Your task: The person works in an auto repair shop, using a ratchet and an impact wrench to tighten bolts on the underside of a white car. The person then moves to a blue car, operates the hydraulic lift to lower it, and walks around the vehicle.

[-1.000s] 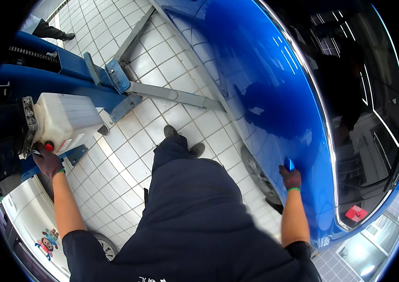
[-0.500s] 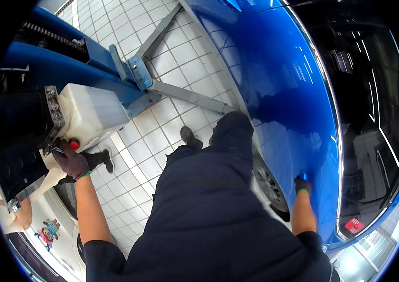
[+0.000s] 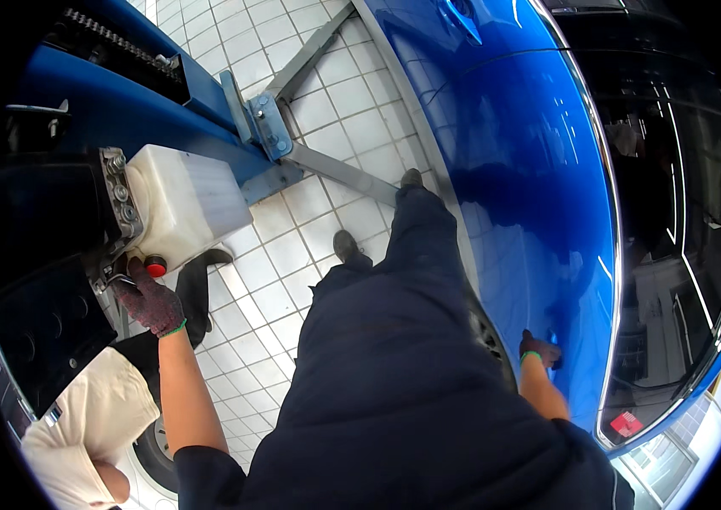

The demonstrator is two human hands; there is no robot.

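Observation:
My left hand (image 3: 152, 302), in a dark knit glove with a green cuff edge, is at the lift's power unit. Its fingers are curled at a small metal lever (image 3: 116, 279), just below the red cap (image 3: 156, 266) of a whitish plastic tank (image 3: 195, 191). Out to the right, my right hand (image 3: 539, 349), gloved alike, is at the side of the blue car (image 3: 513, 170). Its fingers bend around the door handle (image 3: 555, 338), which they partly cover.
The blue lift post (image 3: 114, 119) stands at the left, and its grey support arms (image 3: 339, 172) reach under the car. A person in a light shirt (image 3: 93, 416) is close by at lower left, beside a wheel (image 3: 156, 455). White tiles (image 3: 309, 110) cover the floor.
The view has shifted, and the car and post sit differently in it. My hands stay at the lever and door handle. The other person has come nearer, below my left arm.

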